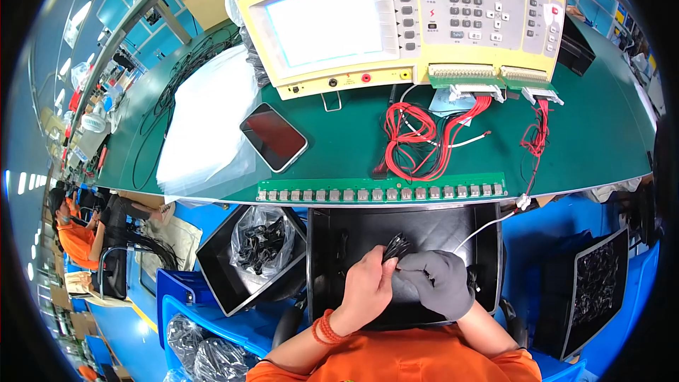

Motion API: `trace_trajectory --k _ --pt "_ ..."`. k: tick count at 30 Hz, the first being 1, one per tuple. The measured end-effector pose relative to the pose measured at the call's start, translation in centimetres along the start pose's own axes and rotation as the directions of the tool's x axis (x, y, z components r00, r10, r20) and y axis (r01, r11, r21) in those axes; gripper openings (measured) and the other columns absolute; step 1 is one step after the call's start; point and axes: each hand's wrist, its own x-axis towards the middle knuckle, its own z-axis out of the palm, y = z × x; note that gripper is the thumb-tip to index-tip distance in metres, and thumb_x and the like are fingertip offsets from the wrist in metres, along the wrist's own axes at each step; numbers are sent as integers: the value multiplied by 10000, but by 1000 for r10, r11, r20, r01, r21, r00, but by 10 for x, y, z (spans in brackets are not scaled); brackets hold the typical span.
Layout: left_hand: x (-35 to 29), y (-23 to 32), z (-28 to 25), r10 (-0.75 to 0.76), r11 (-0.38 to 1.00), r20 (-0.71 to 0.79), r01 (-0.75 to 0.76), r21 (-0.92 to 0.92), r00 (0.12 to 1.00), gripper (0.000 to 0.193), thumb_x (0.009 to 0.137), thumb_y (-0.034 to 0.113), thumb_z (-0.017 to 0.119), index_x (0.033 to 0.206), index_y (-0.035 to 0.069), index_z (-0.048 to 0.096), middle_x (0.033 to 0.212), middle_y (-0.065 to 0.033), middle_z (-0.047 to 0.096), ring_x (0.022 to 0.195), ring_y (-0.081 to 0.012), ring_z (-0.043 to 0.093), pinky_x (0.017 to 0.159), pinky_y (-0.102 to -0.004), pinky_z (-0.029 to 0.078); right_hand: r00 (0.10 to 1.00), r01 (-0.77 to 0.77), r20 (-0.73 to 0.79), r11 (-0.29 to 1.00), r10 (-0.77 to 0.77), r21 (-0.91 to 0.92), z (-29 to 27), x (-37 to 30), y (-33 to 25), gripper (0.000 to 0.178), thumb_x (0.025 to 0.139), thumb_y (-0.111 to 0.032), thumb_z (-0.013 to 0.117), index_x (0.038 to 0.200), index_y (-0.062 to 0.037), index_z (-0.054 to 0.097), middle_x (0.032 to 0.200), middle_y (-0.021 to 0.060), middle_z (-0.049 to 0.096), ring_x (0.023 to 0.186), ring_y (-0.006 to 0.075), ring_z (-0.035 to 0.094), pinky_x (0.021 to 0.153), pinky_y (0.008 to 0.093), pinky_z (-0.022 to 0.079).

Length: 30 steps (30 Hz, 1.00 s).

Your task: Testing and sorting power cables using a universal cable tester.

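Observation:
A small coiled bundle of black cable (397, 245) sticks up between my two hands, over a black tray (407, 223) in front of me. My bare left hand (366, 284) is closed around its lower part, thumb along the side. Right against it, my grey-gloved right hand (436, 284) has its fingers curled in, their tips meeting my left fingers. What lies inside the glove's grip is hidden. A thin white cable (488, 226) comes down from the table edge and disappears behind the glove. Small black cable pieces (473, 278) show just beside the glove.
On the green table (339, 141) stand a yellow cable tester (438, 21), red wires (410, 134), a phone (274, 136), plastic bags (209, 117) and a connector strip (378, 194). Black bins of cables flank me, left (233, 298) and right (566, 325). A person (76, 240) sits far left.

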Motion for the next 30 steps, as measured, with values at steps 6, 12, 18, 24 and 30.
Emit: trace_trajectory --k 6,12,18,24,30 --pt "3 3 1 27 999 77 -23 -45 997 166 909 61 531 1024 -56 502 817 -242 535 735 -446 538 614 -415 439 964 -202 -159 976 214 85 -7 13 -5 203 715 -86 744 873 -80 617 892 53 667 671 215 629 559 323 499" --pt "5 -6 -1 -38 743 321 241 -624 946 373 947 267 572 1136 -53 544 849 -14 541 685 -130 474 607 -252 417 991 10 -127 991 -27 -132 -22 25 2 295 558 -135 794 772 -139 591 826 36 605 729 233 611 590 333 497" --pt "35 -13 5 -245 739 257 351 -575 935 265 952 221 563 983 -10 690 750 -15 604 614 -75 498 567 -223 415 980 58 -178 979 -93 -197 -9 20 7 287 616 -88 755 837 -117 573 800 42 588 725 235 598 592 321 479" --pt "59 -6 22 -106 959 -48 90 -269 993 323 951 270 560 969 -23 694 760 -66 674 607 -86 595 566 -238 526 895 -340 -286 939 341 55 -3 19 18 300 759 -120 748 978 -42 558 852 87 642 705 204 625 621 320 482" --pt "64 4 10 -349 485 341 479 -732 873 348 945 301 569 961 -30 678 840 -49 677 734 -110 641 620 -245 541 909 -269 -279 948 308 170 -12 23 7 317 780 -122 730 1031 -42 554 784 104 673 644 220 664 567 305 491"
